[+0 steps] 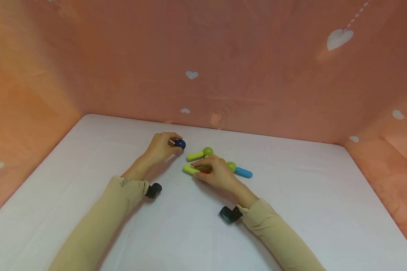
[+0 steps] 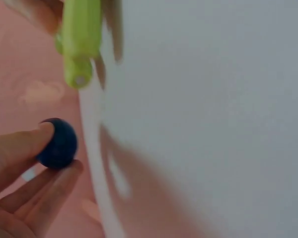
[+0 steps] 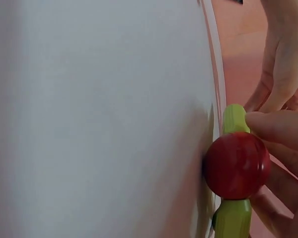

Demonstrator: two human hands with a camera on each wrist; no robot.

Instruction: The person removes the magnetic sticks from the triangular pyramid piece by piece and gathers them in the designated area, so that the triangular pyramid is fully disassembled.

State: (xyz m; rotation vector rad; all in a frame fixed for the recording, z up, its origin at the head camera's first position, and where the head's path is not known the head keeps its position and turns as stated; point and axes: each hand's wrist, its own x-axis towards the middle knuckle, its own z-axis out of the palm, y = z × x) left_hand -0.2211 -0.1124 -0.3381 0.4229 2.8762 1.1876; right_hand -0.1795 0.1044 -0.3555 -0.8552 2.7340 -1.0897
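Note:
My left hand (image 1: 161, 146) pinches a dark blue ball (image 1: 180, 143) between thumb and fingertips just above the white table (image 1: 88, 158); the left wrist view shows the blue ball (image 2: 58, 143) held at the fingertips. My right hand (image 1: 214, 172) grips a chain of yellow-green rods (image 1: 191, 169) joined by a red ball (image 3: 237, 165), which the fingers mostly hide from the head view. Beyond that hand lie a yellow-green rod with a green ball (image 1: 208, 151), another green ball (image 1: 231, 166) and a light blue rod (image 1: 244, 172). The two hands are a short gap apart.
Orange cloth walls with white hearts (image 1: 340, 38) enclose the table on the left, back and right. Black wrist cameras (image 1: 153, 190) sit under both beige sleeves. Bare white surface lies on all sides of the toy pieces.

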